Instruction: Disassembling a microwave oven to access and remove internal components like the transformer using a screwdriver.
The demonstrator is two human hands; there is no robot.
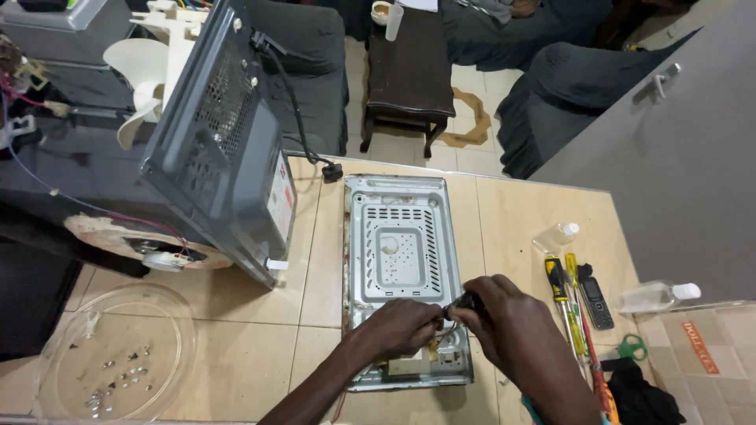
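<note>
Flat, the grey perforated metal panel (pixel 402 260) shows rust-stained edges.

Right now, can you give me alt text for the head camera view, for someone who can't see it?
Two hands, left hand and right hand, meet over the near end of a grey metal panel lying flat on a tan table, the right gripping a dark-handled tool. An opened microwave stands to the left, a glass turntable plate holds screws, and screwdrivers lie to the right.

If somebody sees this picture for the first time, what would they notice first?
Probably the two hands, left hand and right hand, meeting over the near end of a grey metal panel at table centre. Next, the opened microwave tipped on its side at left, with a glass turntable plate holding screws.
</note>
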